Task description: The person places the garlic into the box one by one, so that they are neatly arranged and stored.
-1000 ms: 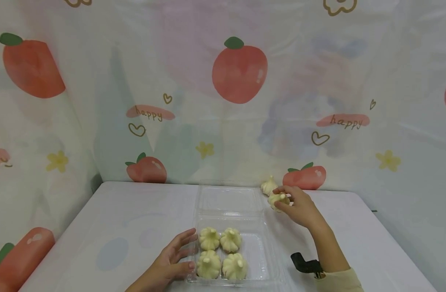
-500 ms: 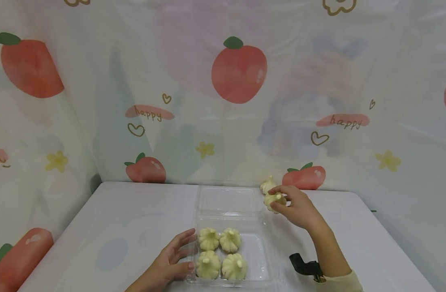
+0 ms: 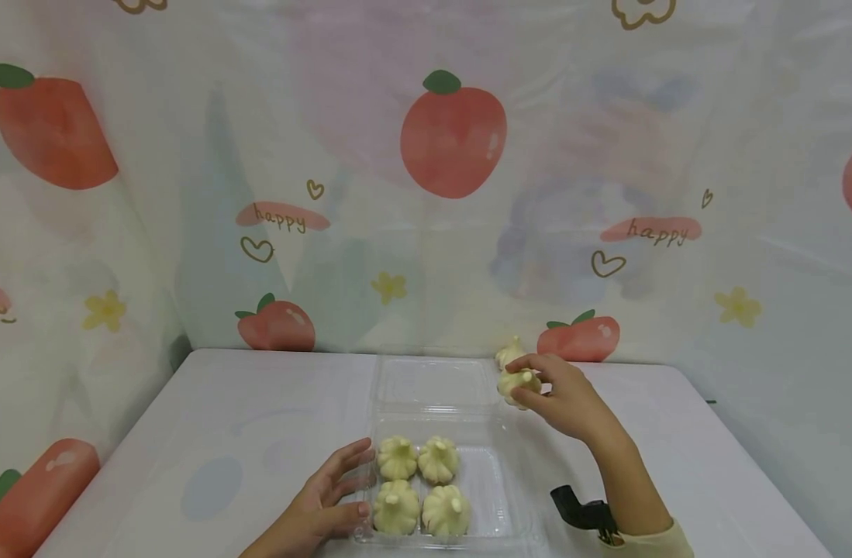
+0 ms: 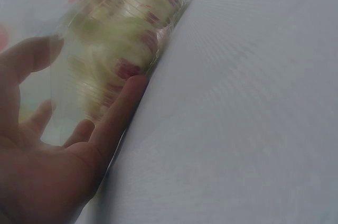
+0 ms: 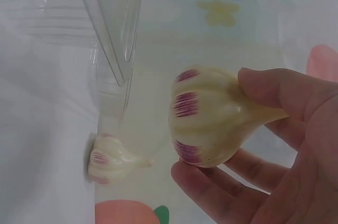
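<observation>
A clear plastic clamshell box (image 3: pixel 498 508) lies open on the white table, with several garlic bulbs (image 3: pixel 421 482) in its near half. My left hand (image 3: pixel 328 496) rests with straight fingers against the box's left wall (image 4: pixel 105 60). My right hand (image 3: pixel 561 395) holds a garlic bulb (image 3: pixel 518 384) lifted off the table beside the box's lid; in the right wrist view its fingers and thumb curl round the cream, purple-streaked bulb (image 5: pixel 211 115). Another garlic bulb (image 3: pixel 509 353) lies on the table just behind it, also seen as a small bulb (image 5: pixel 111 159).
The box's open lid (image 3: pixel 436 380) lies flat behind the filled half. A plastic sheet printed with red fruit (image 3: pixel 453 139) hangs as a wall behind the table and at both sides. A black wrist camera mount (image 3: pixel 582 511) sits on my right forearm.
My right hand has moved slightly left with the garlic bulb, toward the box. The left hand has stayed against the box.
</observation>
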`<control>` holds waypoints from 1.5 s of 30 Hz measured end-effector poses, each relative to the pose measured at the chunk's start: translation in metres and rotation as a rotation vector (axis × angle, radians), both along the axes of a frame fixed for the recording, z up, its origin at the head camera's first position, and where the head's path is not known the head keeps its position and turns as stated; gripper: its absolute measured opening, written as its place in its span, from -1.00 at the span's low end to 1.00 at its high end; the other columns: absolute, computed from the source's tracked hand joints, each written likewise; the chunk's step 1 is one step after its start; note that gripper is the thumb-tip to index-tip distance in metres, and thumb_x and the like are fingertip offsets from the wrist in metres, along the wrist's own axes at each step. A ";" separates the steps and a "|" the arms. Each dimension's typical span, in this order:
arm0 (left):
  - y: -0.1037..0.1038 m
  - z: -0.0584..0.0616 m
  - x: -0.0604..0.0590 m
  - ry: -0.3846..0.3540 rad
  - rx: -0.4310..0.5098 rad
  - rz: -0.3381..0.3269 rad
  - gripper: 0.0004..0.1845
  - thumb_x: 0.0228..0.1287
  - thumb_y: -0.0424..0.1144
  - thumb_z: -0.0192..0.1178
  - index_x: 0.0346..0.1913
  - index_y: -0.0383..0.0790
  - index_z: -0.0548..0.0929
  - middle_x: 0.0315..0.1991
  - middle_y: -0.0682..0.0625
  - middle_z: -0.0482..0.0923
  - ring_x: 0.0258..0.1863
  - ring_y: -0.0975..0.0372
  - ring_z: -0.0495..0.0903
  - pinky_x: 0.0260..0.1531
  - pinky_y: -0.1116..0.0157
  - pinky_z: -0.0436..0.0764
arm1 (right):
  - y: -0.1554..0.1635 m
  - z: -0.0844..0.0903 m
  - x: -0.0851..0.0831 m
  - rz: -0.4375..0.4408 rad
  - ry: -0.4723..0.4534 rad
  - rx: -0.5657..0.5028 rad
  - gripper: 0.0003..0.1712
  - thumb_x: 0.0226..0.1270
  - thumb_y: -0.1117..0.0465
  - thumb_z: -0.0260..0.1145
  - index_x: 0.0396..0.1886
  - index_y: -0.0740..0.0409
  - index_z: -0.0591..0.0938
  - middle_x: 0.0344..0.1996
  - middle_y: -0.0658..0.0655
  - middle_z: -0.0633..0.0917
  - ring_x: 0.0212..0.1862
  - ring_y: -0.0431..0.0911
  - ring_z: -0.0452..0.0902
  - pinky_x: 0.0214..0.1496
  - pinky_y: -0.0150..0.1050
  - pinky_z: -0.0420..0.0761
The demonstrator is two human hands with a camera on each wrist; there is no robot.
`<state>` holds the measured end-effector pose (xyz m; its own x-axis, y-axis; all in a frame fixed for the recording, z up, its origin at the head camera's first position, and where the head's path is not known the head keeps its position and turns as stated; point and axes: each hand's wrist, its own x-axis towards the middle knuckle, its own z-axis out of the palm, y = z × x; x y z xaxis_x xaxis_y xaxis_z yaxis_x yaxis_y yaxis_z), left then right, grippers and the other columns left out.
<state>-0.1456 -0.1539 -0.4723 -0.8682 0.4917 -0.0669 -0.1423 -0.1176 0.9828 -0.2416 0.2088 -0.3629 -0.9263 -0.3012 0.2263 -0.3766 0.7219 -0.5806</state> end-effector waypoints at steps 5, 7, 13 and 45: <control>0.000 0.003 0.001 0.017 0.006 -0.002 -0.29 0.32 -0.27 0.04 0.43 0.01 -0.04 0.40 -0.20 -0.11 0.29 -0.17 0.06 -0.12 -0.03 0.48 | 0.001 0.001 0.000 0.061 -0.039 -0.047 -0.65 0.15 0.06 0.36 -0.04 -0.13 0.57 -0.06 -0.10 0.56 -0.02 0.05 0.53 -0.24 -0.15 0.52; 0.000 0.004 0.002 0.018 0.009 -0.003 -0.29 0.32 -0.27 0.04 0.43 0.00 -0.05 0.41 -0.21 -0.13 0.29 -0.17 0.06 -0.12 -0.03 0.48 | 0.001 0.001 0.000 0.087 -0.061 -0.063 -0.66 0.15 0.05 0.35 -0.04 -0.15 0.57 -0.06 -0.12 0.56 -0.01 0.02 0.53 -0.22 -0.15 0.52; 0.000 0.005 0.002 0.019 0.008 -0.006 -0.30 0.33 -0.28 0.03 0.43 0.01 -0.05 0.41 -0.20 -0.12 0.30 -0.17 0.05 -0.10 -0.02 0.48 | 0.000 0.002 0.001 0.149 -0.100 -0.091 -0.68 0.18 0.05 0.33 -0.04 -0.16 0.57 -0.03 -0.11 0.56 0.02 0.03 0.49 -0.17 -0.17 0.53; -0.002 -0.001 0.000 -0.020 0.003 0.001 -0.31 0.33 -0.26 0.04 0.43 0.08 -0.02 0.41 -0.17 -0.10 0.31 -0.16 0.05 -0.10 -0.05 0.46 | -0.026 0.004 0.040 0.416 -0.068 -0.174 -0.66 0.13 0.26 0.36 -0.06 0.10 0.55 -0.09 0.07 0.59 -0.03 0.02 0.48 -0.18 -0.19 0.58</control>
<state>-0.1451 -0.1557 -0.4736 -0.8669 0.4915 -0.0833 -0.1623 -0.1202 0.9794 -0.2014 0.1827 -0.3584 -0.7489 -0.6141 0.2492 -0.5710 0.4069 -0.7130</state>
